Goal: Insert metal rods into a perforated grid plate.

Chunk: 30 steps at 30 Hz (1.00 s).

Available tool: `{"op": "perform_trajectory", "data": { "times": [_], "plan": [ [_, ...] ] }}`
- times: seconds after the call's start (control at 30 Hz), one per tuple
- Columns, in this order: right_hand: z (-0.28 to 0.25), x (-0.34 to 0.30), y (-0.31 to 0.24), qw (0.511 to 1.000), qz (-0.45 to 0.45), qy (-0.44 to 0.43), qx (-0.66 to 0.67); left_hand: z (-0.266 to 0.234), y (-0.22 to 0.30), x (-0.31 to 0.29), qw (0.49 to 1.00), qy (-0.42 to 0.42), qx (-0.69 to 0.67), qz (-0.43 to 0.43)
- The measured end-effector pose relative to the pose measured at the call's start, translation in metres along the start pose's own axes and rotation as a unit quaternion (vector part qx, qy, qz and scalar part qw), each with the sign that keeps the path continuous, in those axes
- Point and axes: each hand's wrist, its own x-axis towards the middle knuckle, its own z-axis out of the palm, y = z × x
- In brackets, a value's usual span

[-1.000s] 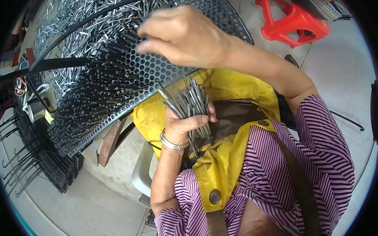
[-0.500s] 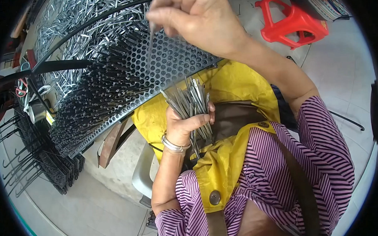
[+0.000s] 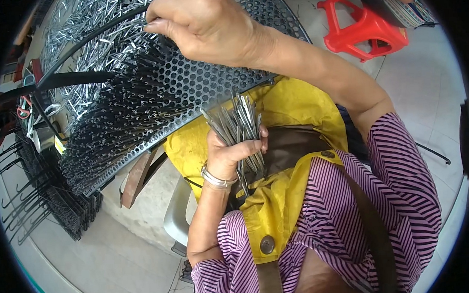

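My left hand (image 3: 228, 156) is wrapped round a bundle of thin silvery metal strips (image 3: 239, 118), fanned upward above my lap. Their lower ends point down between my fingers and the yellow apron (image 3: 277, 189). My right hand (image 3: 202, 31) is raised over the far part of a black perforated tray (image 3: 211, 77), its fingers closed together. Whatever they hold is not visible from here. Dark thin rods with small hooked tips (image 3: 109, 117) stand packed in the tray's left part, while holes show bare to the right.
Loose shiny metal strips (image 3: 80, 30) lie heaped beyond the tray. A black curved bar (image 3: 88, 38) arches over them. Scissors (image 3: 25, 108) lie at the left, above a rack of black hooked rods (image 3: 58, 199). A red plastic stool (image 3: 365, 31) stands at the far right.
My right hand has moved left and slightly farther down over the tray; the thin blurred strip below its fingers is no longer visible. My left hand and its bundle have stayed put.
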Motion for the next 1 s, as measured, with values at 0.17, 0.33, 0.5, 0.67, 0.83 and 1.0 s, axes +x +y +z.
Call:
{"op": "perform_trajectory", "data": {
  "times": [0.17, 0.33, 0.5, 0.67, 0.83, 1.0],
  "plan": [
    [0.008, -0.005, 0.005, 0.995, 0.0, -0.027, -0.095, -0.001, -0.001, 0.0, 1.0, 0.002, -0.005, 0.007],
    [0.01, 0.0, -0.006, 0.954, 0.021, -0.257, -0.154, 0.0, -0.001, 0.0, 1.0, -0.006, -0.015, 0.007],
    [0.01, 0.01, -0.01, 0.954, -0.021, -0.256, -0.157, 0.002, -0.001, -0.001, 1.0, 0.001, -0.004, 0.012],
    [0.018, 0.012, -0.004, 0.939, -0.012, -0.306, -0.157, -0.002, -0.005, -0.001, 1.0, -0.006, -0.012, 0.022],
    [0.014, 0.012, -0.006, 0.939, 0.041, -0.321, -0.12, -0.002, -0.005, -0.004, 1.0, 0.001, -0.014, 0.021],
    [-0.031, -0.018, -0.029, 0.917, 0.19, -0.351, 0.0, -0.002, -0.005, -0.007, 0.998, 0.015, -0.021, 0.059]
  ]
}}
